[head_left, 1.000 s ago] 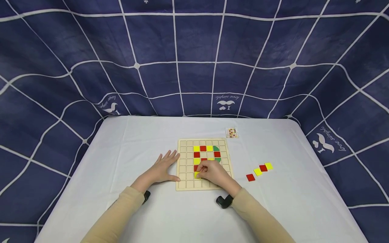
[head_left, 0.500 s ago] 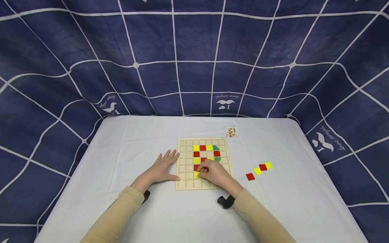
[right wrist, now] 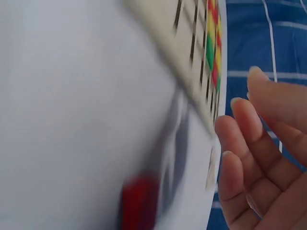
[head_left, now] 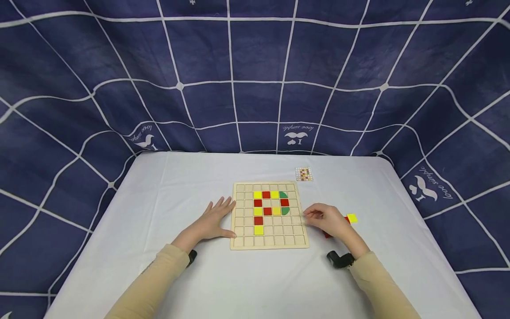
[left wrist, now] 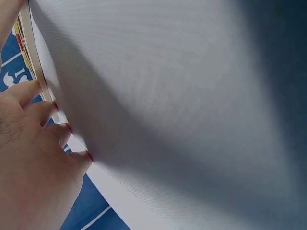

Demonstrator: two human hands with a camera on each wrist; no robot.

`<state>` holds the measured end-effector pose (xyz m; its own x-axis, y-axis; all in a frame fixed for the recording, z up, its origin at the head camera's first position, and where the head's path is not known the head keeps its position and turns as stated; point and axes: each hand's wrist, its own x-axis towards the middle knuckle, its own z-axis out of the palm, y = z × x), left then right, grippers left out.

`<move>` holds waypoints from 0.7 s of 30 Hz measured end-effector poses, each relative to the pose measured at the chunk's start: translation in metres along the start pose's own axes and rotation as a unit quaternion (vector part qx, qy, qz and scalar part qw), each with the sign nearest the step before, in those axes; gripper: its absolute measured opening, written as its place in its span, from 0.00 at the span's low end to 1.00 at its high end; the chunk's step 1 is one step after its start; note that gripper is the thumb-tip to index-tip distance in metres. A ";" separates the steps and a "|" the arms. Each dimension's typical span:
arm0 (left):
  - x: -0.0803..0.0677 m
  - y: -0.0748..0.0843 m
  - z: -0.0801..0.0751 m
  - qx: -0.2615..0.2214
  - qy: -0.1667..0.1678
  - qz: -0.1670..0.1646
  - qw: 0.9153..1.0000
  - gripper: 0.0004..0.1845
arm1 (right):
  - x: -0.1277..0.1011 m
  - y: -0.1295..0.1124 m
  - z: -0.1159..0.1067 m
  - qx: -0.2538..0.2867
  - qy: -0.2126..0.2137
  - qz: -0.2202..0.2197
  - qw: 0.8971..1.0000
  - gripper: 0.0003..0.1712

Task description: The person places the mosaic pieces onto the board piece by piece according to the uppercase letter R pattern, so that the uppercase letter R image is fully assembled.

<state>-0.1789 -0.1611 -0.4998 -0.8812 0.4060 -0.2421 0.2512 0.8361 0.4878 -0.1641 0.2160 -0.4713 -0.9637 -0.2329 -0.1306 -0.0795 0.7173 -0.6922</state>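
Loose tiles lie on the white table (head_left: pixel 167 195) to the right of the wooden grid board (head_left: pixel 239 243): a yellow tile (head_left: pixel 352 218) shows clear of your right hand (head_left: pixel 332 221), while a red tile (head_left: pixel 327 234) is mostly covered by that hand. Your right hand hovers over these tiles with its fingers loosely bent and slightly spread, holding nothing; its fingertips (right wrist: pixel 237 143) point toward the board's right edge. In the right wrist view the red tile (right wrist: pixel 139 201) appears blurred below the palm. Your left hand (head_left: pixel 211 221) rests flat on the table, fingers straight, its thumb against the board's left edge. On the board, red, yellow and green pieces fill cells in the upper middle, and a single yellow piece (head_left: pixel 259 230) sits lowest. A small pattern card (head_left: pixel 304 173) lies beyond the board's far right corner. A blue grid-patterned cloth (head_left: pixel 255 66) hangs behind
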 end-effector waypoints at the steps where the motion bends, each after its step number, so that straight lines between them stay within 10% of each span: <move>1: 0.000 0.000 0.000 0.000 -0.001 0.000 1.000 0.62 | -0.003 0.005 -0.004 -0.005 -0.001 0.008 1.000 0.10; 21: 0.000 0.000 0.000 0.002 -0.002 0.001 1.000 0.62 | -0.030 0.040 -0.013 -0.059 -0.006 0.041 0.997 0.14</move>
<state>-0.1791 -0.1607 -0.5003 -0.8797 0.4080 -0.2443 0.2539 0.8373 0.4842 -0.1416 0.2597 -0.4859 -0.9650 -0.1785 -0.1920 -0.0316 0.8063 -0.5906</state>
